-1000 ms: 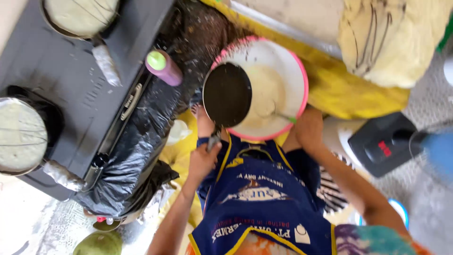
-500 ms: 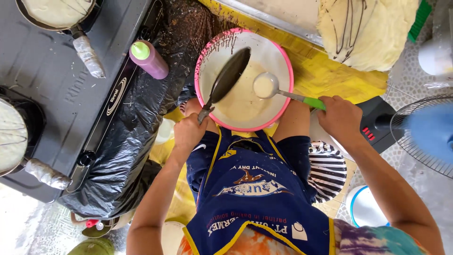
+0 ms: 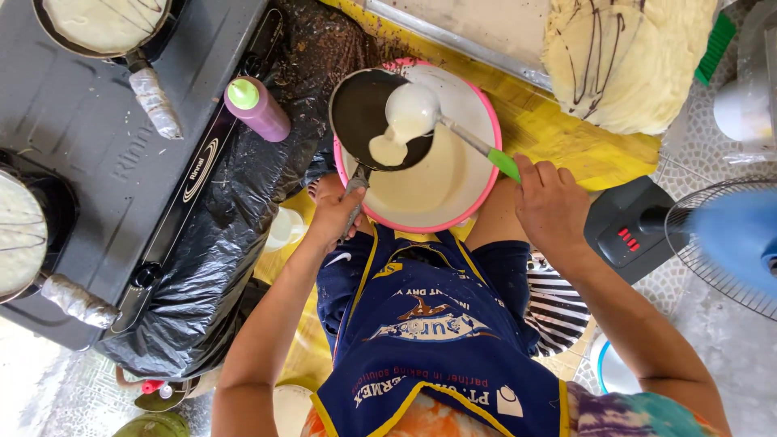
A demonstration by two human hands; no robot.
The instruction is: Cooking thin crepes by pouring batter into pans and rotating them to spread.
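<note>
My left hand (image 3: pixel 336 212) grips the handle of a small black frying pan (image 3: pixel 364 113), held over a pink-rimmed bowl (image 3: pixel 483 174) of pale batter. My right hand (image 3: pixel 550 202) holds a green-handled ladle (image 3: pixel 413 109) tipped over the pan. Batter runs from the ladle into a pale pool on the pan's dark surface. The bowl sits between my knees, above my blue apron (image 3: pixel 429 340).
A black gas stove (image 3: pixel 121 129) at left carries two pans with pale crepes (image 3: pixel 105 20) (image 3: pixel 20 243). A purple squeeze bottle (image 3: pixel 257 109) lies on black plastic. A stack of chocolate-striped crepes (image 3: pixel 631 57) sits top right. A blue fan (image 3: pixel 728 243) stands at right.
The pan has swung from tilted on edge to nearly flat over the bowl. The ladle has risen out of the batter and now pours into the pan.
</note>
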